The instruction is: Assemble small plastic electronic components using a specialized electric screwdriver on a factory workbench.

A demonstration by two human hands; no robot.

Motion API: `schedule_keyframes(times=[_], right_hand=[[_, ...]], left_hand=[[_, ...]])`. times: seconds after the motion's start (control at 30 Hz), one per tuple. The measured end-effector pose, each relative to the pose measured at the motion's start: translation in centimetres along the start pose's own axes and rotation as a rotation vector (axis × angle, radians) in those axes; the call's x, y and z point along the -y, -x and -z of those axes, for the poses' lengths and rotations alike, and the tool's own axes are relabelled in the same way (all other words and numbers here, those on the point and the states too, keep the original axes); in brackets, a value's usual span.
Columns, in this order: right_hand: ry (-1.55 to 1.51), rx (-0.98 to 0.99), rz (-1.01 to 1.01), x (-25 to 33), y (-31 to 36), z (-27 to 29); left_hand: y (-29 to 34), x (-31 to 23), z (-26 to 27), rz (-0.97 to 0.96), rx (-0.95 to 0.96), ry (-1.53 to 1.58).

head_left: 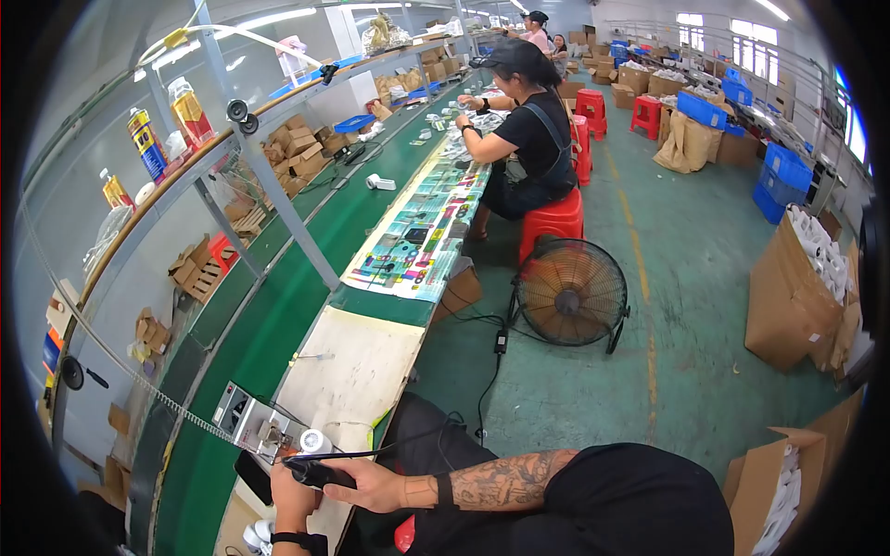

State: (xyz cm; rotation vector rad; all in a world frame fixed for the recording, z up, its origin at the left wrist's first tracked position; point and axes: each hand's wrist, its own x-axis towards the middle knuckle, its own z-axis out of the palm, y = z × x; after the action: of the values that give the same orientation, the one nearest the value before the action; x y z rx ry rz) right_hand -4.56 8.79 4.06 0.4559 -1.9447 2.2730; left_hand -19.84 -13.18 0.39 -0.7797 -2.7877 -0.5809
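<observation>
My right hand [375,486] is closed around a black, cylindrical power screwdriver [320,474] with a dark cord, its front end pointing left. Just left of it, and partly behind the tool, is my left hand [295,500]. Its fingers are mostly hidden, so whether they grip anything does not show. Beyond both hands stands a white round plastic part [315,441], close to a small grey boxy machine [248,419] with metal fittings on its front. A flat black object like a phone [253,477] lies left of my left hand. Several white round parts [257,535] sit nearer me.
A pale sheet [338,361] covers the bench ahead, alongside a green conveyor belt [250,357]. A coiled cable [158,394] hangs down to the machine. Farther along, a co-worker [528,120] sits on a red stool [553,222]. A black floor fan [568,295] stands to the right.
</observation>
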Motion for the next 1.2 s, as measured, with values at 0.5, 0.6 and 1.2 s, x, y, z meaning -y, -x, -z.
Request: schedule_keyframes(times=[0.5, 0.6, 1.2], right_hand=[[-0.133, 0.055, -0.051, -2.7, -2.0, 0.4], [-0.06, 0.02, 0.012, -3.6, -2.4, 0.3], [0.078, 0.124, -0.161, -6.0, -0.2, 3.7]], left_hand=[[-0.3, 1.8, -0.7, -0.146, -0.014, -0.142], [-0.5, 2.2, -1.3, -0.159, -0.027, -0.146], [-0.9, 1.0, -0.3, -0.097, -0.069, 0.037]])
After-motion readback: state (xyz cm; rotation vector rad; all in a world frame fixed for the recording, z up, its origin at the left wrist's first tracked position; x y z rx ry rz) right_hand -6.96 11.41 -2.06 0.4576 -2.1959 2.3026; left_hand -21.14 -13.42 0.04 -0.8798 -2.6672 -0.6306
